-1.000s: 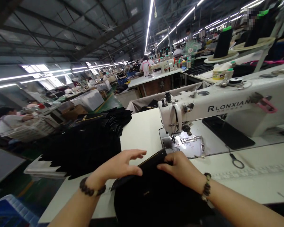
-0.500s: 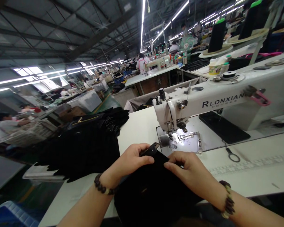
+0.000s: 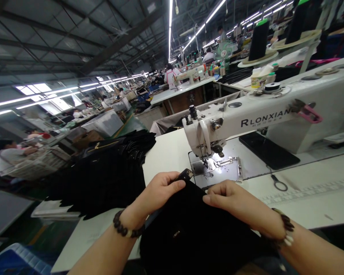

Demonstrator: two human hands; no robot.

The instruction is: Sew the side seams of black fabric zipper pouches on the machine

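A black fabric piece (image 3: 189,229) hangs over the near edge of the sewing table, a small pale mark on its lower part. My left hand (image 3: 160,191) grips its upper left corner between thumb and fingers, where a folded strip end (image 3: 186,175) sticks up. On its upper right edge, my right hand (image 3: 226,196) pinches the cloth between thumb and forefinger. Both hands are just in front of the sewing machine's needle and presser foot (image 3: 205,162); the cloth lies short of the foot. Beaded bracelets circle both wrists.
A large stack of black pieces (image 3: 103,172) lies on the left. Along the right runs the sewing machine arm (image 3: 246,118), with a black phone (image 3: 268,151) and a ring-handled tool (image 3: 279,184) beneath and before it. A blue basket (image 3: 17,259) is at lower left. Several people work farther off.
My right hand has moved slightly right along the fabric's edge, its fingers drawn closer together. The left hand keeps its grip, and the view has shifted a little.
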